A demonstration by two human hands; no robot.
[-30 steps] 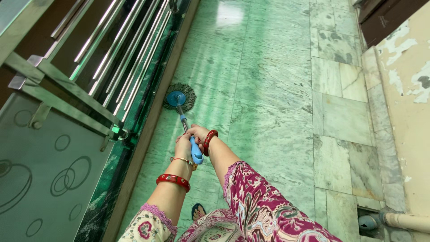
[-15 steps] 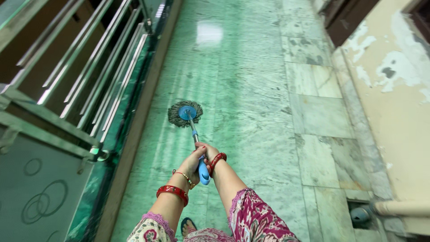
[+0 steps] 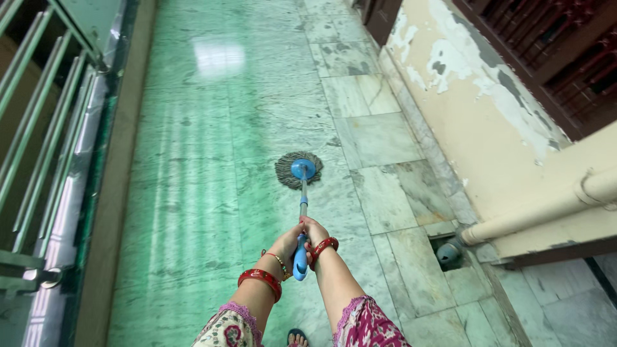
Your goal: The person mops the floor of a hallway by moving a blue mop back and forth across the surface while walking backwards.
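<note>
The green marble floor (image 3: 193, 160) is filling most of the view and is shining under the light. On the right a cream wall (image 3: 488, 148) with peeling paint is running along the floor, and a pale pipe (image 3: 546, 205) is lying along its lower part. On the left a metal railing (image 3: 38, 148) is standing.

The mop (image 3: 299, 168) is resting with its round grey head flat on the floor, well ahead of the hands, and its blue handle is leaning back towards the person. The left hand (image 3: 286, 247) and the right hand (image 3: 313, 232) are both closing around the upper end of the handle, touching each other, the right one slightly further forward. Red bangles (image 3: 259, 281) are sitting on both wrists.
</note>
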